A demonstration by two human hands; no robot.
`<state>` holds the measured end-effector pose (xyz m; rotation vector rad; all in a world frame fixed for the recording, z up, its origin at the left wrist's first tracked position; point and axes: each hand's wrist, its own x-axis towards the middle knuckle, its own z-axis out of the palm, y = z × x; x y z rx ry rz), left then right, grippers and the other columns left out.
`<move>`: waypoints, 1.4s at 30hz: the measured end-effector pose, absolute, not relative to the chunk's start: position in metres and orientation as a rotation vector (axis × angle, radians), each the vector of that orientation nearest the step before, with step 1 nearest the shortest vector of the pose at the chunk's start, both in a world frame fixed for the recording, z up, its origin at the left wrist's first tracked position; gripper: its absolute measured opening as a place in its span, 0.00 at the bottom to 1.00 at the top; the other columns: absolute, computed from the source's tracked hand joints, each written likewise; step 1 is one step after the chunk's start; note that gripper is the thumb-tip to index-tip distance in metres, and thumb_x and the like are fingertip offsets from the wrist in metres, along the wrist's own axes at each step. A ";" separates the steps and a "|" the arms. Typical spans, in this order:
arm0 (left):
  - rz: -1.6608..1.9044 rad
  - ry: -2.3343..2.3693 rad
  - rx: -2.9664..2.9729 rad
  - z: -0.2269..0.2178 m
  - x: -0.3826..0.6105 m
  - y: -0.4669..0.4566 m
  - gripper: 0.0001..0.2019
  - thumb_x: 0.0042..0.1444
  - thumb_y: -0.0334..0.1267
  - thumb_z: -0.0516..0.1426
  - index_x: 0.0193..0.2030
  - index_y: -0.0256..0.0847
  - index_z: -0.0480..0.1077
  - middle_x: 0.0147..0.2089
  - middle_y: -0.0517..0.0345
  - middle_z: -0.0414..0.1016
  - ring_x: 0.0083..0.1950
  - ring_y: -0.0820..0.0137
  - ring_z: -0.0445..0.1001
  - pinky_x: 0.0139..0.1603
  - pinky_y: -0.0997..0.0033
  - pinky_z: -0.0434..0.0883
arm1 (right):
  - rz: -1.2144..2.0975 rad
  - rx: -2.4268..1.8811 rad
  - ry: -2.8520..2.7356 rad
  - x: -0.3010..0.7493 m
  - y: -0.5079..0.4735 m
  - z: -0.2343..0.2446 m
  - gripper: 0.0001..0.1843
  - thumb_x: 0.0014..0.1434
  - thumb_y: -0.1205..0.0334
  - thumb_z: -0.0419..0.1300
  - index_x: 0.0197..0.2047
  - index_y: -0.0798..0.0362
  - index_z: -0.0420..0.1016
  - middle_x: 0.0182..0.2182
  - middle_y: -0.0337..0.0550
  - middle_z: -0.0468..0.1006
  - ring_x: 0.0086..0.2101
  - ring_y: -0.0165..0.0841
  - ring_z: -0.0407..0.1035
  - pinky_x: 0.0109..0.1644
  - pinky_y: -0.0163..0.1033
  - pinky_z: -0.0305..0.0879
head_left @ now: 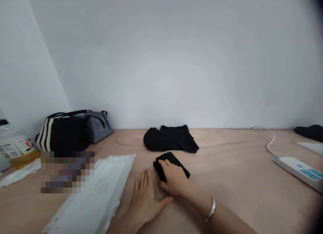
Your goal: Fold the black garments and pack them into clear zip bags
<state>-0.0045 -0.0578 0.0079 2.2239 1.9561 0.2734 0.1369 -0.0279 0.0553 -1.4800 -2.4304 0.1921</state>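
Here: partly covering folded, oblong black cloth (173,158) with right hand (175,178), short of pale-brown tabletop's (239,180) far edge | cannot tell whether gripping | resting left hand (145,197) flat alongside, thumb spread wide

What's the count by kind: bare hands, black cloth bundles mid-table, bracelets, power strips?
Hands: 2 (left hand, right hand)
Black cloth bundles: 2 (front bundle, back bundle)
Bracelets: 1 (silver bracelet)
Power strips: 1 (white power strip)
Total: 6
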 end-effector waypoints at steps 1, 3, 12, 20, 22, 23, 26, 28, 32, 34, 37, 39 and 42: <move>0.311 1.958 2.253 0.008 -0.004 -0.059 0.55 0.38 0.65 0.50 0.62 0.21 0.40 0.64 0.33 0.39 0.65 0.51 0.36 0.61 0.50 0.40 | 0.226 -1.342 -2.523 0.152 -0.029 0.058 0.40 0.41 0.65 0.57 0.59 0.54 0.50 0.48 0.50 0.66 0.43 0.42 0.64 0.43 0.44 0.61; 0.411 1.911 2.374 0.013 -0.003 -0.059 0.53 0.39 0.61 0.54 0.63 0.24 0.38 0.65 0.35 0.38 0.65 0.50 0.34 0.61 0.48 0.40 | 0.293 -1.168 -2.607 0.182 -0.033 0.063 0.42 0.40 0.67 0.57 0.60 0.52 0.50 0.50 0.48 0.64 0.47 0.40 0.61 0.49 0.42 0.57; 0.326 1.280 2.828 0.066 0.017 -0.030 0.26 0.48 0.33 0.58 0.55 0.43 0.59 0.58 0.53 0.61 0.60 0.58 0.54 0.59 0.53 0.51 | 0.085 -1.404 -2.366 0.217 -0.045 0.035 0.33 0.45 0.52 0.58 0.53 0.58 0.63 0.53 0.53 0.63 0.54 0.44 0.53 0.58 0.49 0.44; 0.391 1.352 2.694 0.069 0.013 -0.026 0.11 0.49 0.24 0.50 0.38 0.40 0.66 0.43 0.55 0.72 0.47 0.65 0.68 0.47 0.65 0.65 | 0.066 -1.276 -2.364 0.215 -0.043 0.028 0.21 0.42 0.75 0.49 0.41 0.55 0.68 0.50 0.47 0.68 0.53 0.35 0.56 0.60 0.46 0.43; 0.418 1.319 2.621 0.062 0.007 -0.029 0.15 0.50 0.27 0.50 0.46 0.41 0.64 0.51 0.54 0.68 0.52 0.65 0.65 0.51 0.65 0.62 | 0.088 -1.229 -2.416 0.217 -0.044 0.030 0.21 0.42 0.75 0.49 0.42 0.55 0.66 0.53 0.48 0.64 0.56 0.36 0.50 0.60 0.46 0.42; 0.416 1.298 2.581 0.057 0.004 -0.031 0.18 0.51 0.29 0.50 0.51 0.41 0.61 0.54 0.53 0.65 0.54 0.65 0.63 0.53 0.65 0.61 | 0.116 -1.218 -2.445 0.218 -0.044 0.030 0.21 0.44 0.73 0.49 0.43 0.56 0.65 0.55 0.49 0.62 0.58 0.36 0.47 0.60 0.47 0.42; 0.374 1.289 2.507 0.045 -0.003 -0.037 0.27 0.55 0.39 0.49 0.61 0.38 0.49 0.60 0.50 0.58 0.59 0.64 0.57 0.56 0.64 0.58 | 0.192 -1.221 -2.529 0.222 -0.043 0.031 0.22 0.50 0.69 0.48 0.50 0.59 0.60 0.55 0.53 0.61 0.58 0.37 0.47 0.60 0.48 0.43; 0.376 1.318 2.508 0.038 -0.002 -0.041 0.28 0.55 0.42 0.48 0.61 0.36 0.48 0.61 0.48 0.55 0.61 0.64 0.53 0.58 0.63 0.55 | 0.175 -1.217 -2.580 0.221 -0.040 0.030 0.24 0.49 0.70 0.48 0.52 0.60 0.58 0.54 0.54 0.62 0.57 0.37 0.49 0.60 0.48 0.41; 0.480 1.407 2.529 0.028 0.008 -0.043 0.28 0.54 0.45 0.49 0.60 0.34 0.51 0.61 0.47 0.56 0.62 0.62 0.52 0.59 0.61 0.53 | 0.069 -1.242 -2.611 0.214 -0.033 0.031 0.24 0.43 0.76 0.47 0.46 0.59 0.62 0.46 0.51 0.68 0.50 0.36 0.59 0.59 0.45 0.43; 0.520 1.445 2.524 0.027 0.013 -0.045 0.29 0.52 0.47 0.51 0.58 0.33 0.53 0.59 0.45 0.58 0.61 0.59 0.54 0.59 0.58 0.53 | 0.064 -1.275 -2.572 0.210 -0.033 0.033 0.22 0.41 0.76 0.47 0.42 0.57 0.63 0.39 0.47 0.71 0.44 0.35 0.63 0.57 0.43 0.46; 0.632 1.472 2.523 0.032 0.015 -0.049 0.21 0.49 0.39 0.53 0.51 0.36 0.59 0.51 0.47 0.66 0.55 0.58 0.61 0.56 0.56 0.57 | 0.169 -1.279 -2.434 0.211 -0.038 0.041 0.21 0.41 0.75 0.48 0.41 0.54 0.62 0.37 0.44 0.70 0.40 0.35 0.64 0.49 0.40 0.55; 0.748 1.459 2.490 0.038 0.012 -0.051 0.17 0.47 0.31 0.52 0.46 0.39 0.62 0.45 0.51 0.69 0.49 0.61 0.66 0.51 0.60 0.62 | 0.316 -1.271 -2.287 0.215 -0.041 0.048 0.19 0.43 0.72 0.49 0.41 0.52 0.61 0.36 0.41 0.70 0.36 0.33 0.64 0.41 0.37 0.59; 1.012 1.411 2.280 0.047 0.009 -0.046 0.16 0.48 0.28 0.50 0.45 0.41 0.59 0.42 0.55 0.69 0.43 0.66 0.69 0.44 0.66 0.67 | 0.606 -1.275 -2.021 0.221 -0.039 0.054 0.16 0.47 0.70 0.48 0.42 0.50 0.60 0.32 0.37 0.70 0.29 0.30 0.65 0.33 0.34 0.60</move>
